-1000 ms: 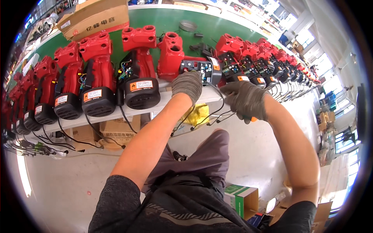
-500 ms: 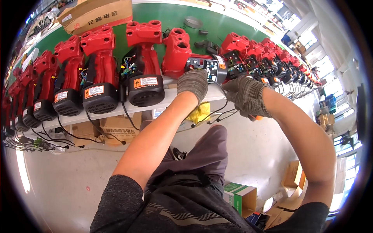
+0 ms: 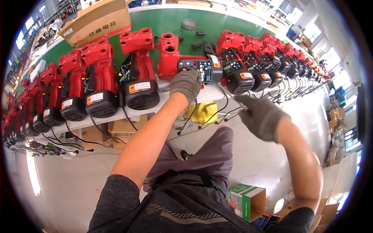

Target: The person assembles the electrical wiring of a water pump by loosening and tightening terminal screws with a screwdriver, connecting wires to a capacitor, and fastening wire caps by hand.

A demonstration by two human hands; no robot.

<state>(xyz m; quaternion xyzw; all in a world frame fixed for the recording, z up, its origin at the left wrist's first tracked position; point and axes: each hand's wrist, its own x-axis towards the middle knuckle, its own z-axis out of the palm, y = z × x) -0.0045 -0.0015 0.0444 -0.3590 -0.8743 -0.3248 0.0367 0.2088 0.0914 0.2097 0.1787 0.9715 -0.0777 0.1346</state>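
A red pump [image 3: 167,58] lies on its side on the bench, its black control box [image 3: 206,71] uncovered so that a circuit board with small coloured parts shows. My left hand [image 3: 185,85], in a grey knit glove, is closed with its fingertips at the board's near left edge; whatever they pinch is hidden. To the right and nearer to me, my gloved right hand [image 3: 264,118] is closed round a tool with a thin metal shaft [image 3: 232,95], probably a screwdriver. The shaft slants up toward the box's near right corner. Its handle is hidden in the glove.
More red pumps with black motors stand in rows at left [image 3: 101,77] and right [image 3: 241,72], power cords dangling over the bench edge. A cardboard box [image 3: 97,23] and a round metal dish [image 3: 190,25] sit on the green bench top [image 3: 155,17]. Below hangs yellow plastic [image 3: 204,112].
My right hand has drawn back from the control box, toward me and to the right, and the thin shaft now shows. My left hand stays at the board.
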